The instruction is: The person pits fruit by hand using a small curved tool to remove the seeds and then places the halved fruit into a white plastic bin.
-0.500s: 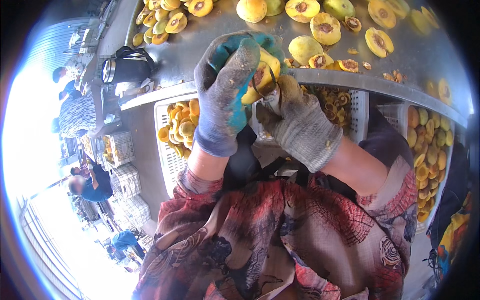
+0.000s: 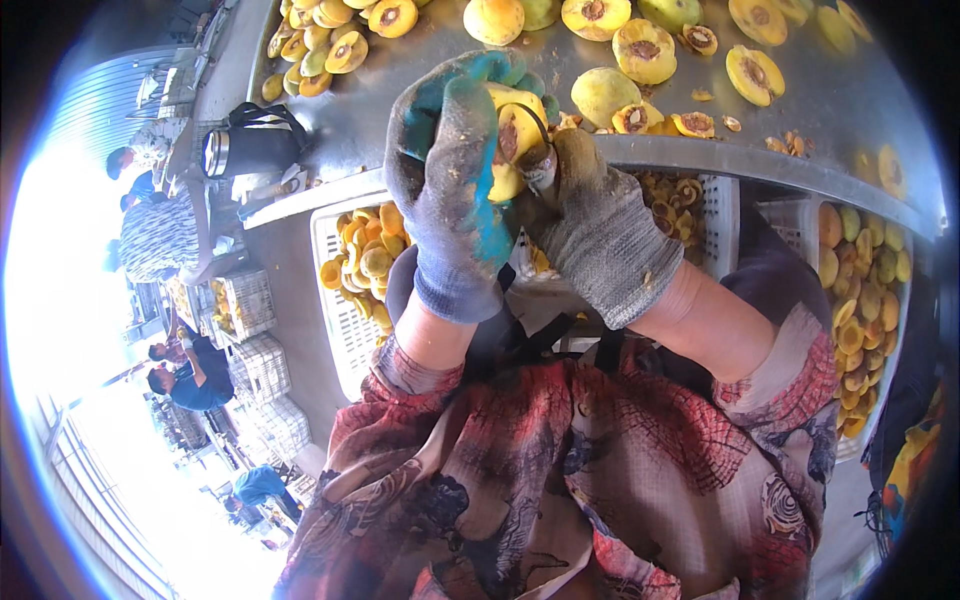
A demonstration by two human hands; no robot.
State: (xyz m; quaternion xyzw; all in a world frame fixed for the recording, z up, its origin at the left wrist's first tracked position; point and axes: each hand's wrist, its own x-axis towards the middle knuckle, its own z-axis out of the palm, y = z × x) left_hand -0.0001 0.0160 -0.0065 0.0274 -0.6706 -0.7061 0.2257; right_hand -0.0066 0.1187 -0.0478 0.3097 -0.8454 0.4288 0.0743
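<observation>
Cut fruit (image 2: 523, 128) grasped in left hand (image 2: 440, 175), tool (image 2: 541, 165) in right hand (image 2: 610, 225); core (image 2: 507, 142) not yet out. Hollowed halves (image 2: 368, 255) crated, 8 o'clock; uncored halves (image 2: 645, 50) left on worktop (image 2: 400, 95), 2 o'clock.

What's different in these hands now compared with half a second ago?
The right hand turned its tool: the curved end went from the near side of the cut fruit toward its far side. Nothing was let go; the left hand still holds the fruit.
</observation>
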